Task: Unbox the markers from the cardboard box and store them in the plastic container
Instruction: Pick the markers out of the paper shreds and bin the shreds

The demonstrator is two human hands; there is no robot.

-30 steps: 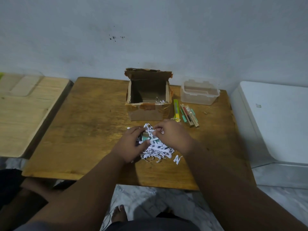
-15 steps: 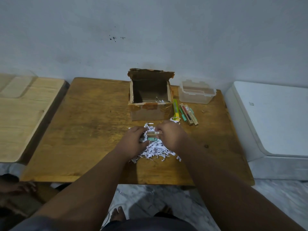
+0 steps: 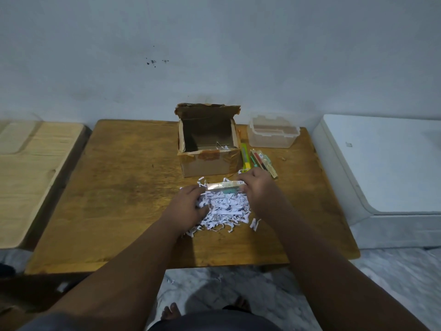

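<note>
An open cardboard box (image 3: 208, 161) stands at the back of the wooden table (image 3: 124, 187). A clear plastic container (image 3: 272, 133) sits to its right. Several markers (image 3: 260, 161) lie between the box and the container. In front of the box lies a heap of shredded paper (image 3: 224, 211). My right hand (image 3: 260, 189) pinches the right end of a wrapped marker (image 3: 224, 186) lying across the top of the heap. My left hand (image 3: 188, 206) rests in the shreds at the heap's left side, fingers curled into the paper.
A pale wooden board (image 3: 26, 173) lies on the left beside the table. A white appliance (image 3: 386, 163) stands on the right. Grey wall rises right behind the box. My feet show on the marble floor (image 3: 214, 283) below the table's front edge.
My right hand has drawn a wrapped marker up out of the shreds, so it now lies clear on top. Both hands have shifted slightly toward the box.
</note>
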